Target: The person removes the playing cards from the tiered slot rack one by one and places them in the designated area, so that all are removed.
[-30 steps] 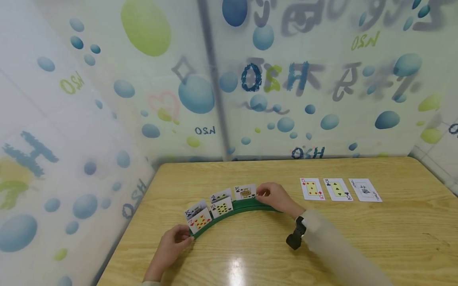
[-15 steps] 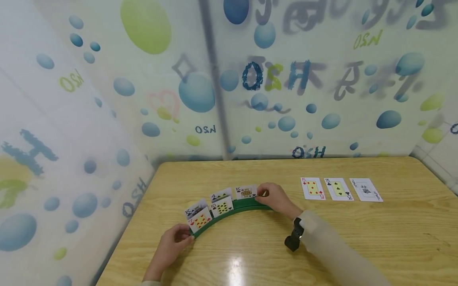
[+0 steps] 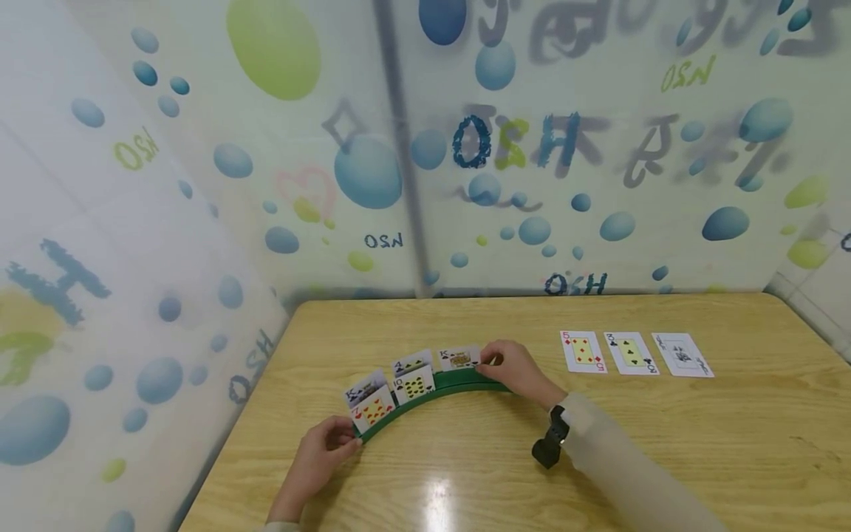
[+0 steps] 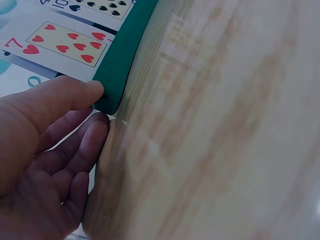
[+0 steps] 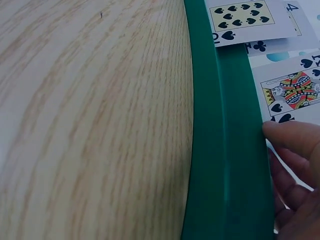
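Observation:
A curved green card holder (image 3: 459, 381) stands on the wooden table. My left hand (image 3: 320, 454) pinches its left end, the thumb on the front face and the fingers behind, as the left wrist view shows. At the holder's right part, my right hand (image 3: 521, 372) pinches the king of spades (image 3: 460, 358) by its lower right corner, in the rear row. The seven of hearts (image 3: 372, 411) is in the front row at left, with another king (image 3: 364, 386) partly hidden behind it. Beside them, the ten of spades (image 5: 242, 16) partly covers a black four (image 3: 411, 363).
To the right, a five of diamonds (image 3: 582, 352), a three of clubs (image 3: 630, 353) and a joker (image 3: 682, 355) lie face up in a row. A patterned wall (image 3: 505, 251) rises behind the table (image 3: 598, 458). A black watch-like strap (image 3: 555, 436) circles the right wrist.
The king of spades leans slightly further back than before. Both hands keep nearly the same places, and the head view has shifted a little.

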Demonstrator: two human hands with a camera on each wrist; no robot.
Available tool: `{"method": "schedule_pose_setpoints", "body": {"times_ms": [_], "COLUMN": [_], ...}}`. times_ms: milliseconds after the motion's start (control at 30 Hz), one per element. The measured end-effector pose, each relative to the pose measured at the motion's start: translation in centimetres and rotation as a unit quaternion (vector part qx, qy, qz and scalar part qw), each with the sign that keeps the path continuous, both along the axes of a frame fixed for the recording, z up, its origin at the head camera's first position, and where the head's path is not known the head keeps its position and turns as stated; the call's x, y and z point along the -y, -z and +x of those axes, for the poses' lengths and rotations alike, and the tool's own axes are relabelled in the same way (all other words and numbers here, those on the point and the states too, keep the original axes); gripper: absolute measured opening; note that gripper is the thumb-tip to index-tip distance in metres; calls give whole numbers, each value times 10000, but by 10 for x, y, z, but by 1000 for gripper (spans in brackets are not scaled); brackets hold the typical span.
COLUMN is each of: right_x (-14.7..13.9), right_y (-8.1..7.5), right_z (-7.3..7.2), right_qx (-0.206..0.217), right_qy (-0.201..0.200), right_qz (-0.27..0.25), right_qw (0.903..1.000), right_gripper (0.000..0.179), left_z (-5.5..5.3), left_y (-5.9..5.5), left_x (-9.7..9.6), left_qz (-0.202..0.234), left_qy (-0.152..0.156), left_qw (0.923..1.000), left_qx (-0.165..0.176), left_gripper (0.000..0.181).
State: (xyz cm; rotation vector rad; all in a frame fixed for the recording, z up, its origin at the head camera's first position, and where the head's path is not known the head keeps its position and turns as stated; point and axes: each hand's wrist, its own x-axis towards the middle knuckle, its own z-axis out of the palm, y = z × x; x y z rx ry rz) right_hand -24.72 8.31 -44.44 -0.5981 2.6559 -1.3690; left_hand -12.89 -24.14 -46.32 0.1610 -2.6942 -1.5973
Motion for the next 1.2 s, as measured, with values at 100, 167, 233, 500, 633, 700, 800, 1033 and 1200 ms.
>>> {"method": "schedule_pose_setpoints", "body": {"times_ms": [100, 167, 233, 500, 633, 700, 800, 1033, 1200], "right_x": [-1, -2, -3, -7, -10, -13, -17, -27, -37], "right_y": [-2, -3, -4, -7, -9, -9, -11, -14, -18], "right_z": [1, 1, 1, 4, 6, 6, 7, 6, 6], "right_qx": [22, 37, 33, -67, -130, -169, -248, -346, -282], "right_qy": [-6, 0, -12, 84, 87, 67, 15, 129, 282], "right_qz": [13, 7, -24, -139, -141, -159, -222, -196, -65], "right_qw": [10000, 10000, 10000, 9998, 9998, 9997, 9994, 9991, 9992], "right_gripper": [7, 6, 5, 6, 7, 7, 7, 9, 11], "left_z": [1, 1, 1, 0, 0, 0, 0, 0, 0], "left_y": [-1, -1, -2, -1, -1, -1, -1, 0, 0], "left_x": [0, 0, 0, 1, 1, 1, 1, 1, 2], "left_qz": [-8, -4, -29, -64, -40, -24, 8, 3, -13], "left_qy": [-6, -15, -5, 37, 19, 12, 16, 40, 24], "left_qw": [10000, 10000, 10000, 9999, 10000, 10000, 10000, 10000, 10000], "left_qx": [18, 32, 40, 77, 72, 66, 42, 14, -16], "left_gripper": [22, 22, 22, 24, 23, 22, 22, 23, 22]}}
